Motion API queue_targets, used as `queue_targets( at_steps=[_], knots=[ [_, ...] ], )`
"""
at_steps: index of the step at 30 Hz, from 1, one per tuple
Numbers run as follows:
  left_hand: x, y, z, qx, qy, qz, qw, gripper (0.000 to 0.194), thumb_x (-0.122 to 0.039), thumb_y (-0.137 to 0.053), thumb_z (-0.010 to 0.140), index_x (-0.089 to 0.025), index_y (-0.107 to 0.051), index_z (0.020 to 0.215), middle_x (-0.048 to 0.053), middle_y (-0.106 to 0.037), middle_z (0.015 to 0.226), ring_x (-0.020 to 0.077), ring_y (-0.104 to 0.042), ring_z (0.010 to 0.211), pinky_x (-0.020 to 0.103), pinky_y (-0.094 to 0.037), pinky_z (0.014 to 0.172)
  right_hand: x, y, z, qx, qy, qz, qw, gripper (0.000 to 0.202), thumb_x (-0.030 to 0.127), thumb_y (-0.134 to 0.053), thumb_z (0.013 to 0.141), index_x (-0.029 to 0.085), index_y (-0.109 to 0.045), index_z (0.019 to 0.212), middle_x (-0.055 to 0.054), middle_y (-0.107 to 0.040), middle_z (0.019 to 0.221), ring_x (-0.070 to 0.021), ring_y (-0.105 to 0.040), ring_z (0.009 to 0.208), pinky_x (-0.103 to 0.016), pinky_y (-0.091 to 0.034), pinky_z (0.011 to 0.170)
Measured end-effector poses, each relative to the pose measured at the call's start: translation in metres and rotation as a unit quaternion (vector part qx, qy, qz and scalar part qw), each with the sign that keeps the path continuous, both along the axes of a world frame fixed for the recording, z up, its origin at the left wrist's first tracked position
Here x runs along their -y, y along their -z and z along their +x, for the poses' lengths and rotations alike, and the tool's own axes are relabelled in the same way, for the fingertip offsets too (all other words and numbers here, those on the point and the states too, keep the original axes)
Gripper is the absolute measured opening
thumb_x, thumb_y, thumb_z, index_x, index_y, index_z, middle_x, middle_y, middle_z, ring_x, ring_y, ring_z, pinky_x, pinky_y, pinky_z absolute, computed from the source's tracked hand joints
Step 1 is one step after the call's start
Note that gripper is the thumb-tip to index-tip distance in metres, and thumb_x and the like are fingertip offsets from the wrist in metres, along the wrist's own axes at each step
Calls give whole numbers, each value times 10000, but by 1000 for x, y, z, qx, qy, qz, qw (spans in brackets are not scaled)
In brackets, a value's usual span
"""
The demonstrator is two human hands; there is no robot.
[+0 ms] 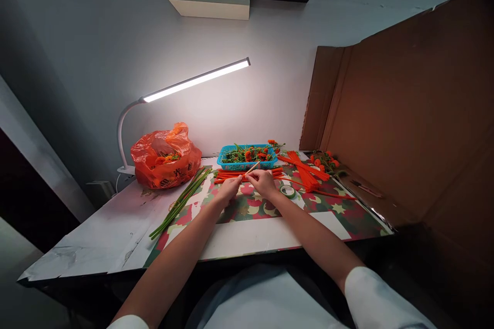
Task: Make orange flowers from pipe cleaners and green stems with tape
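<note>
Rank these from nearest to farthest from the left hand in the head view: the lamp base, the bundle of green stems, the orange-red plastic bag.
From the left hand:
1. Bundle of green stems, just to its left.
2. Orange-red plastic bag, farther left, beyond the stems.
3. Lamp base, farthest left, past the bag.

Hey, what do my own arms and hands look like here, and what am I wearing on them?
Your left hand and right hand are bare, without gloves. Both forearms are uncovered; short, loose white sleeves end near the elbows.
</note>
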State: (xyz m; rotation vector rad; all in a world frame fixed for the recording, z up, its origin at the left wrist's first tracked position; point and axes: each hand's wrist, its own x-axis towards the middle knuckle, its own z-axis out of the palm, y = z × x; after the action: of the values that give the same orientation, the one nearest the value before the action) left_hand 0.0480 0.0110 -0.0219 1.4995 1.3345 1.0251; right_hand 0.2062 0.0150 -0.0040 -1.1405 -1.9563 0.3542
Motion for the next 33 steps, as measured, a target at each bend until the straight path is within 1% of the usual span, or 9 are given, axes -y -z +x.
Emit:
queue_targets(
  at_steps=[3,7,10,13,18,22,25,28,33],
  knots=[
    [5,-6,2,144,15,-90,985,396,-583,-493,751,-216,-371,664,-121,-153,442,60,-96,363,222,-93,389,-4,2,0,-83,-31,-46,995,289,404,-538,829,179,-718,843,-38,-685,722,-153,-582,695,-257,-377,675],
    [11,-13,2,200,66,-117,971,397,-558,-510,755,-216,-344,640,-116,-127,432,61,-94,366,219,-90,377,-10,3,0,-178,-107,-127,970,386,498,-593,739,130,-701,781,-40,-644,675,-137,-536,617,-236,-376,559],
    [13,-15,-1,176,100,-95,975,437,-583,-511,750,-212,-324,613,-114,-138,440,53,-112,376,211,-115,389,-13,0,5,-193,-178,-184,947,452,553,-654,655,115,-696,759,-23,-604,624,-114,-494,575,-230,-367,533],
    [14,-15,-7,128,135,-59,981,445,-589,-549,723,-204,-359,608,-113,-161,445,47,-128,387,210,-119,406,-14,-3,14,-149,-214,-210,942,480,575,-690,608,116,-702,747,-12,-584,598,-95,-455,540,-218,-330,489],
    [15,-14,-17,-55,182,4,982,472,-592,-578,703,-165,-457,542,-62,-317,455,52,-226,402,227,-135,411,-17,-1,26,-48,-226,-221,947,445,540,-753,539,114,-699,656,-18,-599,573,-96,-462,525,-219,-318,487],
    [13,-13,-20,-144,202,45,968,471,-583,-620,662,-146,-516,520,-38,-387,482,63,-270,440,231,-165,429,-16,0,27,45,-198,-145,968,367,503,-742,595,142,-707,650,-19,-638,592,-112,-508,574,-242,-326,586],
    [12,-15,-20,-186,171,73,965,485,-587,-624,647,-152,-489,482,-44,-352,463,68,-262,443,233,-164,430,-11,-3,23,109,-133,-55,984,290,455,-712,684,168,-707,641,-7,-654,599,-110,-527,596,-280,-297,706],
    [11,-16,-20,-208,130,102,964,479,-586,-601,669,-152,-506,491,-42,-342,460,75,-266,447,234,-163,429,-5,-7,19,143,-74,5,987,273,436,-670,757,183,-704,658,-11,-678,652,-113,-527,640,-317,-233,771],
    [12,-16,-18,-209,102,107,967,500,-616,-515,721,-152,-543,537,-43,-319,458,83,-257,444,243,-158,443,-2,-9,16,159,-48,74,983,287,409,-575,857,201,-691,697,-15,-696,749,-131,-526,738,-331,-175,770]
  ],
)
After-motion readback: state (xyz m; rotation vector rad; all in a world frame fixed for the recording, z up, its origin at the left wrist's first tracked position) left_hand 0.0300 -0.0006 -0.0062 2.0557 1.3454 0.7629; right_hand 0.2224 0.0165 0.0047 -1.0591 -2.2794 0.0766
